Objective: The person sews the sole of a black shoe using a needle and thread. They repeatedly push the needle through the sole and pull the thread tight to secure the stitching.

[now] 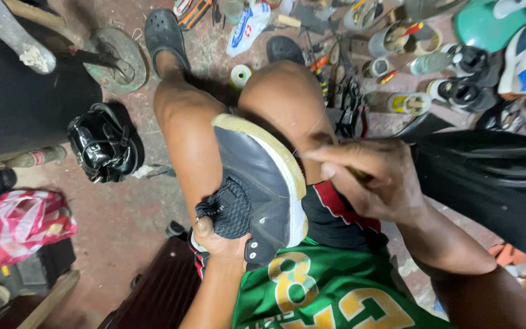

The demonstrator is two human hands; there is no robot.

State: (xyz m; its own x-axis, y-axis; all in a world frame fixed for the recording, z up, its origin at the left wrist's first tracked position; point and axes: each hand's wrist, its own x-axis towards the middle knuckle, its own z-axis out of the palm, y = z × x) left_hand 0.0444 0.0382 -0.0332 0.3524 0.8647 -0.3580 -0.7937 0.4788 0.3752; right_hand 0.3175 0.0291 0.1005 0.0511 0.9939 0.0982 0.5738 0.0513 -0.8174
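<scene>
We're seated, knees up, looking down. Biggest item at 9 o'clock: black table top (19, 91), a grey shoe last (7, 33) resting on it. At 3 o'clock, a black bag or sheet (494, 176) running off frame.

Centre: dark grey sneaker (263, 183) with cream sole edge, lying across our thighs, toe toward 12, sole edge facing 3. Black mesh collar at its 7 o'clock end.

Left hand (220, 240) at 6 o'clock of the sneaker, fingers closed around the heel and collar, thumb pressed onto the mesh. Firm grip.

Right hand (372, 180) at 3 o'clock of the sneaker, just beside the sole edge. Thumb and fingers pinched together; a thin thread (312, 129) runs from the pinch up toward 12. Whether a needle is in the pinch, we cannot tell.

At 9 o'clock on the floor: black glossy bag (105, 146). Lower 8 o'clock: red and white plastic bag (19, 222).

At 12 to 2 o'clock: tool clutter on the floor, pair of black and white shoes (464, 76), thread spool (240, 75), screwdrivers (318, 64). Black clog (165, 33) on our foot at 11.
</scene>
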